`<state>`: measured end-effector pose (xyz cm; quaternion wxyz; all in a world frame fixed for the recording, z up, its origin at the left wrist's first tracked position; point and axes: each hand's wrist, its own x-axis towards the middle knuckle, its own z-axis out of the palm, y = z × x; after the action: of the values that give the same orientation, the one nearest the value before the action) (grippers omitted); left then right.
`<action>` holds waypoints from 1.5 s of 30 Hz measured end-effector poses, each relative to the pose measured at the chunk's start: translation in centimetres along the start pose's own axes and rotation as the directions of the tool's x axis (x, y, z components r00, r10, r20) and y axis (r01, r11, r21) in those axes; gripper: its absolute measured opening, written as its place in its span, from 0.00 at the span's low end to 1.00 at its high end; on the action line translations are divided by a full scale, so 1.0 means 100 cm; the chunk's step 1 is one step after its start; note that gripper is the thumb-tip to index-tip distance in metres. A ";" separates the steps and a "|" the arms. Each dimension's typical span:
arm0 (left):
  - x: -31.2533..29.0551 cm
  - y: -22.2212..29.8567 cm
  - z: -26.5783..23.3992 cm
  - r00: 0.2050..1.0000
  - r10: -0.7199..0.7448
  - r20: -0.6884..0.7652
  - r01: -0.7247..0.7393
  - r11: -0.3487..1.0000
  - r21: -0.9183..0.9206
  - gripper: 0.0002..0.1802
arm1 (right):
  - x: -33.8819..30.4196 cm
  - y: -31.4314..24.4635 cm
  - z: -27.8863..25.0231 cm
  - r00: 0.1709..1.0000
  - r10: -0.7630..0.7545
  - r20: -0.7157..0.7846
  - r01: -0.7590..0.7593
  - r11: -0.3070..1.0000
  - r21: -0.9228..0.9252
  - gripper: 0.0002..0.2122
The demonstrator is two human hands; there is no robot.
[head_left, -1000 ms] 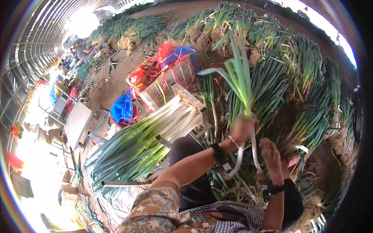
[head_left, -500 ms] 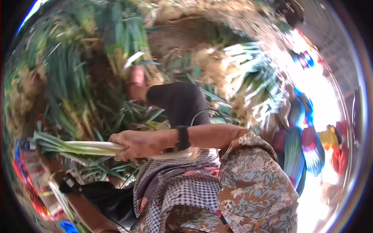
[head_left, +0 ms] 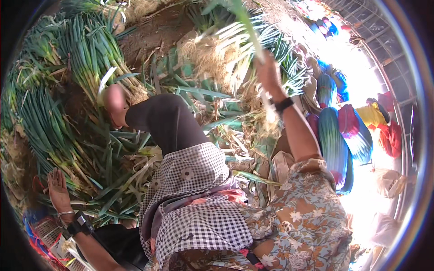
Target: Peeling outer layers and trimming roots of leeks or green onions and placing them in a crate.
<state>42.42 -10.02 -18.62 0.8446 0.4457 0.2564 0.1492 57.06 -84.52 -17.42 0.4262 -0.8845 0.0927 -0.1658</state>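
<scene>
My right hand (head_left: 269, 74), a black band at its wrist, is wrapped round a leek (head_left: 247, 25). The stalk's green leaves reach past the top edge, blurred, and its pale root end hangs below my fist. Behind that hand lies a heap of leeks (head_left: 221, 52), their tan roots facing left. At the lower left my left hand (head_left: 57, 189) has its fingers stretched out and nothing in it. It is nearest to a green bundle of leeks (head_left: 43, 122) with yellowing stems.
Another leek bundle (head_left: 95, 52) stands beyond my bare foot (head_left: 115, 101). Cut leaves (head_left: 113, 156) litter the ground around my bent leg. Stuffed mesh bags (head_left: 334, 140), blue and red, line the right side beside a lattice wall (head_left: 393, 49). A printed sack (head_left: 49, 235) sits at the lower left.
My right hand has swung from the lower middle up to the far right, carrying the leek from sideways to nearly upright. The left hand has come away from the leek's leaves, and the view has shifted.
</scene>
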 end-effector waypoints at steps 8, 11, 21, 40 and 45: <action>0.027 -0.032 0.005 0.998 -0.046 0.038 0.046 0.999 0.022 0.20 | 0.231 0.179 -0.204 0.984 -0.177 0.027 0.097 0.397 -0.913 0.20; 0.015 -0.007 0.035 0.998 -0.015 -0.058 0.022 0.992 0.121 0.19 | 0.196 0.090 0.009 0.904 -0.177 0.389 0.340 0.850 -0.403 0.19; -0.043 0.014 0.040 0.977 0.212 -0.001 -0.210 0.972 0.103 0.19 | -0.046 -0.223 0.435 0.279 -0.203 0.938 0.469 0.882 0.051 0.16; -0.060 0.038 0.018 0.976 -0.060 -0.207 0.048 0.997 -0.063 0.20 | -0.237 -0.069 0.697 0.476 0.253 0.842 -0.342 0.936 -0.088 0.16; -0.082 0.045 0.012 0.956 0.016 -0.294 -0.001 0.999 0.051 0.16 | -0.241 -0.218 0.568 0.189 0.056 0.980 -0.866 0.480 0.139 0.15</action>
<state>36.22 -12.24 -11.83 0.7849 0.4406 0.3810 0.2111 56.34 -22.57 -38.50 0.7270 -0.4908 0.0744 0.4745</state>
